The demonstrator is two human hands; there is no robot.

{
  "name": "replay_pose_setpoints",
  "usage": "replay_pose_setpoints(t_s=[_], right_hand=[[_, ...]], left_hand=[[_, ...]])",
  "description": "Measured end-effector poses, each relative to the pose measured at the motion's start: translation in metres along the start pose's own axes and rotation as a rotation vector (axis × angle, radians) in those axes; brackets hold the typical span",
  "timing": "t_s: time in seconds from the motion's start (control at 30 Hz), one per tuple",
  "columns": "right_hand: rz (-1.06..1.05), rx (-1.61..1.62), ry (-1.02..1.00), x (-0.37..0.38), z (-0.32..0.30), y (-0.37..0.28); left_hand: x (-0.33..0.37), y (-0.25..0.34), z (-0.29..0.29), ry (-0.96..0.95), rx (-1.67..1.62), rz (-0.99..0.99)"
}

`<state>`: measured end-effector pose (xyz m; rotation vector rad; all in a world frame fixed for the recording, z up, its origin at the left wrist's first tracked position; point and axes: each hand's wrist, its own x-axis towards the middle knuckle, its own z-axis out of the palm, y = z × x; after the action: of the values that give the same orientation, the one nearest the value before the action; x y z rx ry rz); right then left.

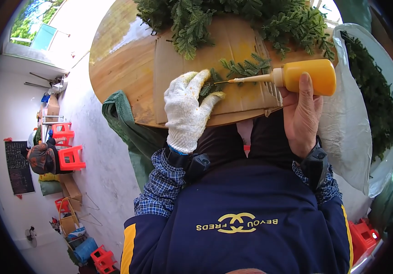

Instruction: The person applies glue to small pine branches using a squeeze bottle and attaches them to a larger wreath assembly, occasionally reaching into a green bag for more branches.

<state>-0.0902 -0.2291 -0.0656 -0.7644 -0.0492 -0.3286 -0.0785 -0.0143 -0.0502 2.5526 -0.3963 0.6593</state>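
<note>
My left hand (188, 107), in a white knit glove with yellow-stained fingertips, pinches a small green fir sprig (208, 86) over a sheet of cardboard. My bare right hand (302, 109) grips a squeeze bottle (312, 76) filled with yellow-orange liquid. The bottle lies almost level, and its long tapered nozzle points left, its thin tip at the sprig beside my left fingers. Another fir sprig (249, 67) rests on the cardboard (178, 59) just behind the nozzle. Yellow smears mark the cardboard.
A heap of fir branches (251, 16) covers the far side of the round wooden table (119, 59). To the right stands a white sack (347, 132) with more greenery (372, 91). Green cloth (123, 114) hangs at the left edge. Far left, a person (41, 157) is near red stools (71, 158).
</note>
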Motion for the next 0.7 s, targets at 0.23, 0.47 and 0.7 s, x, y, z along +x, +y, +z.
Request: replay_pose_setpoints(t_s=[0.23,0.47,0.7], right_hand=[[-0.004,-0.026,0.027,0.0006,0.0031,0.0049],[0.005,-0.04,0.044,0.0017,0.0006,0.0105],[-0.006,-0.057,0.039,0.0031,-0.0037,0.0045]], left_hand=[[-0.001,-0.0005,0.0003,0.014,0.001,0.022],[-0.0009,-0.0022,0.0013,0.034,0.008,0.044],[-0.0009,-0.0013,0.0001,0.013,0.007,0.029]])
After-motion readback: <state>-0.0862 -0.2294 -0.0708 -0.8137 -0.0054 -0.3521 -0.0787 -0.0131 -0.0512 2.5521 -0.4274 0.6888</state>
